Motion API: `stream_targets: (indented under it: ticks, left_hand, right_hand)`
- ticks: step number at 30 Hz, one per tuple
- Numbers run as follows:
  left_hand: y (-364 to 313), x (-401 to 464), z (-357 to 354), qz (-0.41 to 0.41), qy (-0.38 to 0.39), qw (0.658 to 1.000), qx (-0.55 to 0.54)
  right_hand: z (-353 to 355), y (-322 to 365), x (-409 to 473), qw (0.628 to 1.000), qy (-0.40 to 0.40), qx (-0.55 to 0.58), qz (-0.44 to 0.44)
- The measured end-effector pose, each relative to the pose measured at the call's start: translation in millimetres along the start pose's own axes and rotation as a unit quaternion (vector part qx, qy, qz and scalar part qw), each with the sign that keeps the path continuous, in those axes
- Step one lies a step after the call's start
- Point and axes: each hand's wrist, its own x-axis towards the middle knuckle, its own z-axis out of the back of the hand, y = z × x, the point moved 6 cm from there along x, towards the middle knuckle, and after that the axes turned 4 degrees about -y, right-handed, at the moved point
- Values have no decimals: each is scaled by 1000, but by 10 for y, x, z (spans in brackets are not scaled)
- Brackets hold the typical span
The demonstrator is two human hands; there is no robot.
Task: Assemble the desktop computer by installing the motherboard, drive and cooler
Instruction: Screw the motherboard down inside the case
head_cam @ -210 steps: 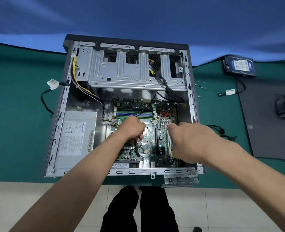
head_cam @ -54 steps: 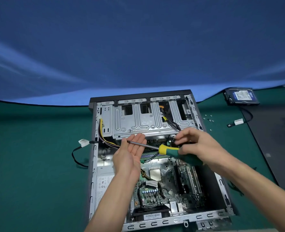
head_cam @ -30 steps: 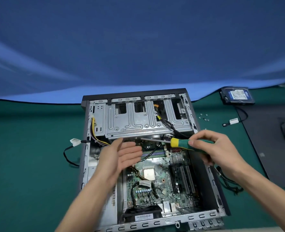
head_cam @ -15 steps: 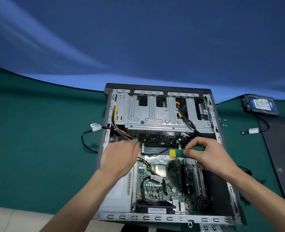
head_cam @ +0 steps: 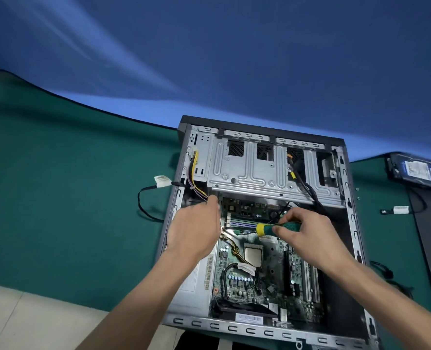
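Both hands now work at the upper left corner of the motherboard, which lies flat inside the open case at the lower middle of the frame. A second ago the left hand was spread open, palm up, beside the screwdriver; it has since turned over and reached in, its fingers curled down at the board's edge near the yellow and purple wires. What they pinch is hidden beneath the hand, so I cannot tell if it holds a screw. The right hand grips the green and yellow handle, which has dropped from above the drive cage to lie low over the memory slots, the shaft pointing left toward the left hand; the tip is hidden in glare.

That shift reads as the start of fastening the board, probably its first screw at this corner. The processor socket sits bare, so the cooler is not yet fitted. The hard drive rests on the worktop at the right edge of the frame, well apart from the case, with small screws lying between them.
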Motion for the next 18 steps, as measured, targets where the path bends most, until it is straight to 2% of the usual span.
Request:
stream_targets:
  ticks: [9, 18]
  left_hand:
    - [3, 11, -24, 14, 18, 1000, 0]
    - [16, 13, -40, 5, 1, 1000, 2]
  right_hand:
    - [-73, 128, -5, 998, 1, -51, 23]
    - [-124, 220, -19, 996, 2, -89, 32]
